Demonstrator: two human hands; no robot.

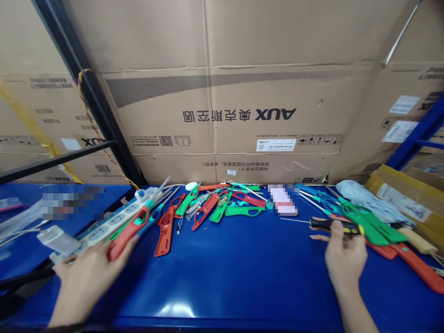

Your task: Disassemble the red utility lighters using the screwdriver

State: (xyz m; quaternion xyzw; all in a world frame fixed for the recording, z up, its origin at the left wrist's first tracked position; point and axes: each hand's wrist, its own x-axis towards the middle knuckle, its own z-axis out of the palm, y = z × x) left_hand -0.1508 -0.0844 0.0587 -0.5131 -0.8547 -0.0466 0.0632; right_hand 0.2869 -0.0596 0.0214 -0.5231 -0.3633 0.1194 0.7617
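Note:
At the left, my left hand (pixel 92 273) has its fingers closed around the handle of a red long-nosed lighter (pixel 128 233). Green and blue lighters lie against it, their metal rods pointing away from me. My right hand (pixel 347 254) grips a screwdriver (pixel 336 225) by its black and yellow handle, the thin shaft pointing left above the table. Behind that hand lies a pile of whole lighters, with a green one (pixel 371 224) and a red one (pixel 421 268) on the near side. Between my hands, several opened red and green casing halves (pixel 164 233) lie with loose parts.
A white power strip (pixel 114 222) with plugs runs along the left side of the blue table (pixel 236 273). A pixelated pinkish object (pixel 282 201) lies at the back. Large cardboard (pixel 222 92) stands behind. At right are a pale blue bag (pixel 371 199) and an open yellow-taped box (pixel 412 203).

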